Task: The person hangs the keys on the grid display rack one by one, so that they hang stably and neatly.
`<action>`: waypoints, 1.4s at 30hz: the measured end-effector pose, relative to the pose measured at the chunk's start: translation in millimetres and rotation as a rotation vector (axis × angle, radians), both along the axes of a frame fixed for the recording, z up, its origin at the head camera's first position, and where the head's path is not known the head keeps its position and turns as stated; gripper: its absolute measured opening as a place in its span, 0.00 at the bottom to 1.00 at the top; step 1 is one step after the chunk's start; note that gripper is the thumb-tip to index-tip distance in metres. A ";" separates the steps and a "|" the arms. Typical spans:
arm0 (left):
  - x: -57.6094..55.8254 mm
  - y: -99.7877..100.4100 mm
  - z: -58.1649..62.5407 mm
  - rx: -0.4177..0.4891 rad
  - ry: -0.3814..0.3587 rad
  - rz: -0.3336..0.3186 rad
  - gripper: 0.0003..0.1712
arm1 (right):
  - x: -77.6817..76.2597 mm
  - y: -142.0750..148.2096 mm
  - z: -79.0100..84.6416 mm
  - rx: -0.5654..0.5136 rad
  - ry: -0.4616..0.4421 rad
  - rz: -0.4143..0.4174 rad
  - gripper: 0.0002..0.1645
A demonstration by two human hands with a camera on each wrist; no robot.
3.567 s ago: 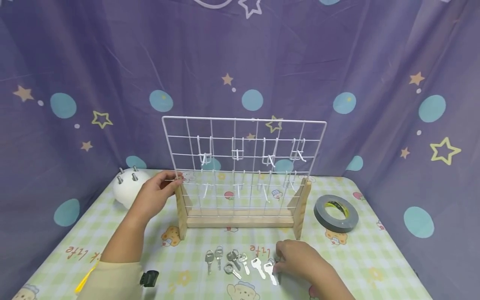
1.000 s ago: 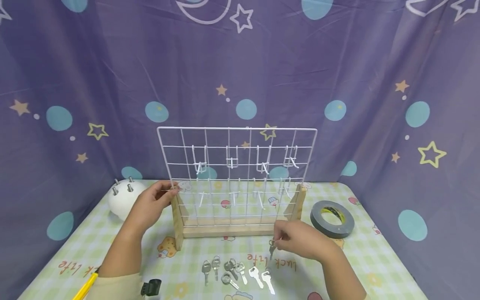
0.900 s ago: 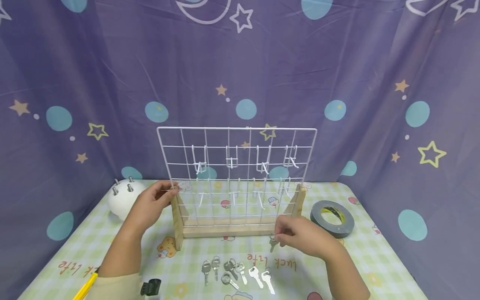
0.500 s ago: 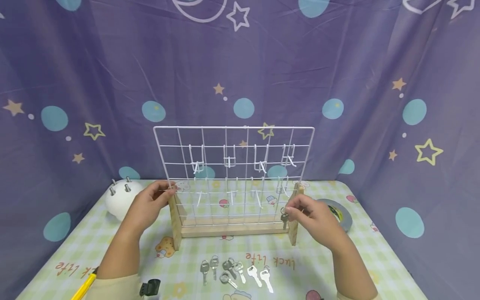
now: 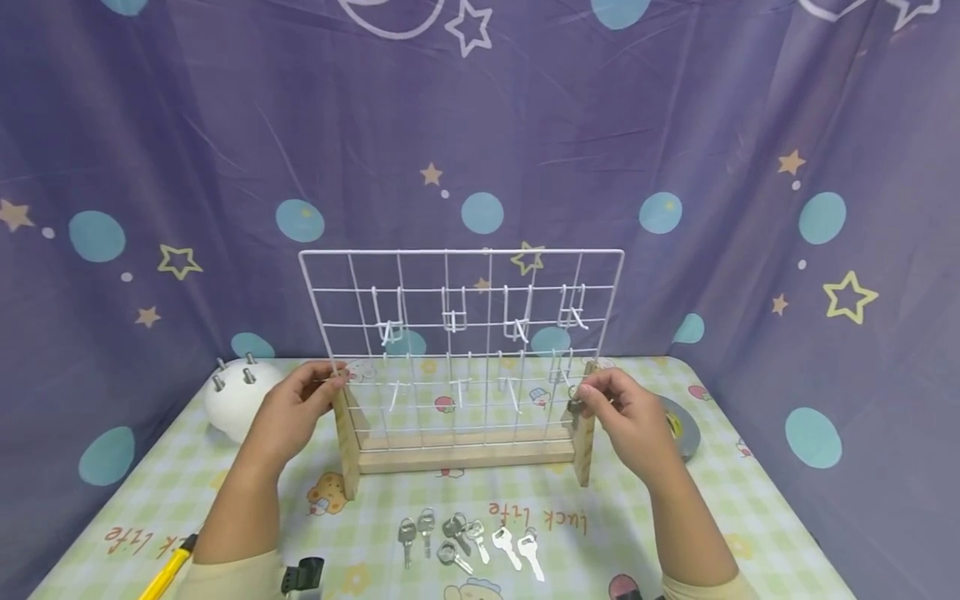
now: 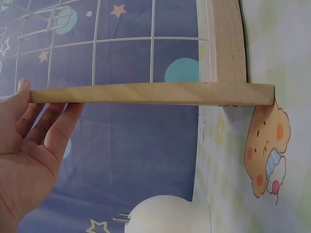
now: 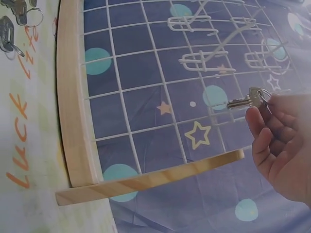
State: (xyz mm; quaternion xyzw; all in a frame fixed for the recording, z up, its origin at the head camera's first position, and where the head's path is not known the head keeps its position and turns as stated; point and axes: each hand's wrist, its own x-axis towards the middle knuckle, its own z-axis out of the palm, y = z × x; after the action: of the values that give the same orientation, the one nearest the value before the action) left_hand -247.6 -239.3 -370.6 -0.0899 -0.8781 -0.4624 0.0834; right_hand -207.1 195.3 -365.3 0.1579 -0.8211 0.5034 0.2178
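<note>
A white wire grid rack (image 5: 465, 459) on wooden supports stands on the table, with several white hooks in two rows. My left hand (image 5: 288, 417) holds the top of its left wooden upright (image 6: 146, 93), thumb on one side and fingers on the other. My right hand (image 5: 630, 425) pinches a key (image 7: 243, 101) by its ring (image 7: 265, 95), in front of the right upright and just beside the lower right hook (image 5: 564, 377). The key appears apart from that hook. Several more keys (image 5: 407, 537) lie on the cloth in front of the rack.
A roll of tape (image 5: 688, 442) lies partly hidden behind my right hand. A white rounded object (image 5: 236, 404) with metal pegs sits at the left. Beside my left sleeve are a yellow pen-like object (image 5: 168, 571) and a black piece (image 5: 303, 574). Patterned curtains surround the table.
My right hand has picked a key up from the right end of the row and carried it up to the rack's right side. My left hand stays on the left upright.
</note>
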 end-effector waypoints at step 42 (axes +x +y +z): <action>-0.3 0.3 -5.2 0.032 0.025 0.020 0.31 | -23.1 -15.0 -11.2 0.103 -0.175 -0.222 0.17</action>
State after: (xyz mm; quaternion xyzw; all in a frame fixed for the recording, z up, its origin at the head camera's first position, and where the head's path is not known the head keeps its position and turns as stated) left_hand -248.0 -239.0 -375.8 -0.0854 -0.8703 -0.4745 0.1004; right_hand -230.2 180.3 -376.4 0.0325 -0.8741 0.4452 0.1914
